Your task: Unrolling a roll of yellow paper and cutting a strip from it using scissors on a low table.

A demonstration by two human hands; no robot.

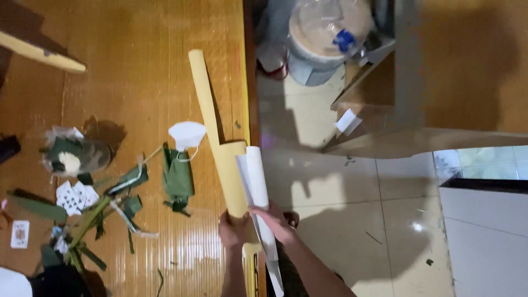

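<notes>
A glossy wooden worktop (137, 66), amber-yellow with a fine ribbed grain, filled the left half of the frame, and its dark edge ran down the middle. Glare from a light overhead pooled on it near the bottom centre. To the right lay a floor (352, 198) of large pale tiles, shiny, with a bright spot of reflected light and broad soft shadows across it. At the top centre stood a round grey container (324, 38) covered in clear plastic. Beside it, toward the upper right, rose a brown wooden piece of furniture (473, 66), blurred. A white panel (489, 236) with a dark top edge occupied the lower right corner.
</notes>
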